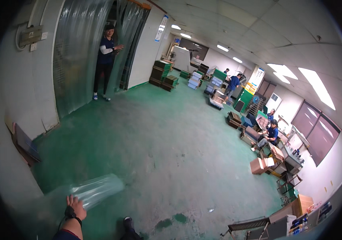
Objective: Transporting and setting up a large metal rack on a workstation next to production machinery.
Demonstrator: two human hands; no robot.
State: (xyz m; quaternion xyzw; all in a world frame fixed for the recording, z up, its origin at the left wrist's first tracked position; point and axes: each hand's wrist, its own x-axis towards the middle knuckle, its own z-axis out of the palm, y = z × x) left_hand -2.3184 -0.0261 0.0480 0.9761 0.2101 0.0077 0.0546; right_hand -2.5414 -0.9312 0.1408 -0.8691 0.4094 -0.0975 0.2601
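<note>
My left hand (76, 206) reaches forward from the lower left, a dark band around its wrist. Its fingers are stretched out against a clear plastic curtain strip (99, 189), which swings out over the floor beside it. The strip looks bent and partly blurred, and I see no firm grip on it. My right hand is out of view. One of my dark shoes (129, 225) shows at the lower edge.
A person (106, 60) stands in a doorway hung with clear strips (81, 56). Flat boards (25, 144) lean on the left wall. Crates (161, 71), cartons (262, 165) and a seated person (271, 134) line the far and right sides of the green floor (151, 132).
</note>
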